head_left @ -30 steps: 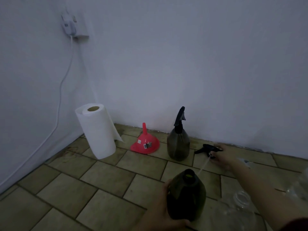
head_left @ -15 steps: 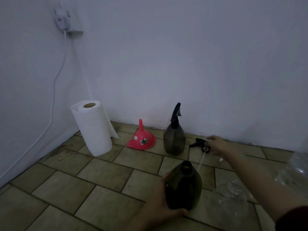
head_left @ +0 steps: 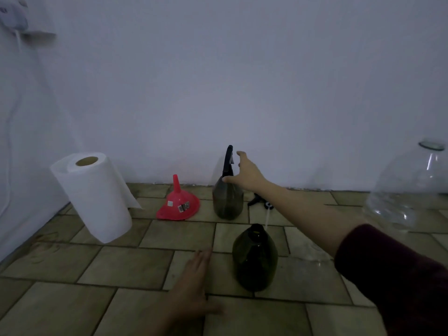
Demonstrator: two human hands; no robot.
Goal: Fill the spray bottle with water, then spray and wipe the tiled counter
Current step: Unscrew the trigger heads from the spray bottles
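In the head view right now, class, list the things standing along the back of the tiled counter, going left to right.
Paper towel roll → red funnel → capped spray bottle → loose spray head → clear jug.

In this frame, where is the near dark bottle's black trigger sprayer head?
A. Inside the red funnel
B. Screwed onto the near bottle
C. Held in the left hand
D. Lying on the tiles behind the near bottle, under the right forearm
D: the near dark open-necked bottle has a bare mouth, and the loose black trigger sprayer head lies on the tiled counter below the right forearm.
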